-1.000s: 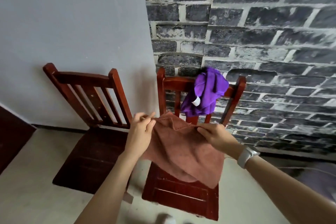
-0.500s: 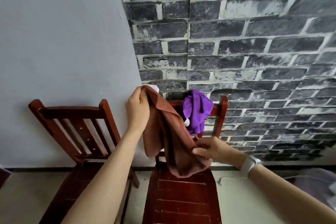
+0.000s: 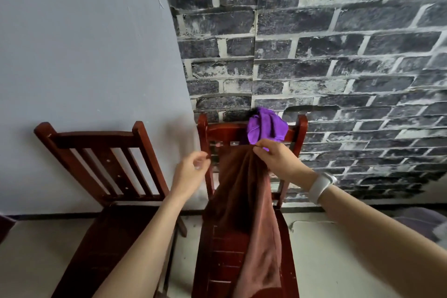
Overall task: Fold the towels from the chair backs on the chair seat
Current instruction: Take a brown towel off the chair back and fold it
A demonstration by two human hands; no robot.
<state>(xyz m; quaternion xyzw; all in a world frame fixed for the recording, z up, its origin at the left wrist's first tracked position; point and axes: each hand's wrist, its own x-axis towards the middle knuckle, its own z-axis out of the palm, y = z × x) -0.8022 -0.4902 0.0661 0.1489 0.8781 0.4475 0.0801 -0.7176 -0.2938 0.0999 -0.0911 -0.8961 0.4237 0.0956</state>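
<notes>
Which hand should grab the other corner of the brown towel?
Probably the left hand. It holds nothing and hovers just beside the hanging brown towel. The right hand is busy pinching the towel's top edge, so letting go would likely drop it.

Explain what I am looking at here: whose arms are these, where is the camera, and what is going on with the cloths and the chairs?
No machine is here: these are a person's bare arms, filmed by a wide-angle camera on their head, looking forward and down. The right hand, with a white watch on its wrist, pinches the top of a brown towel, which hangs down over the seat of the right chair. The left hand is beside it, fingers curled loosely; it looks blurred, and appears to hold nothing. A purple towel is bunched on that chair's back rail. The left chair carries no cloth. Behind are a grey wall and a brick-pattern wall.
</notes>
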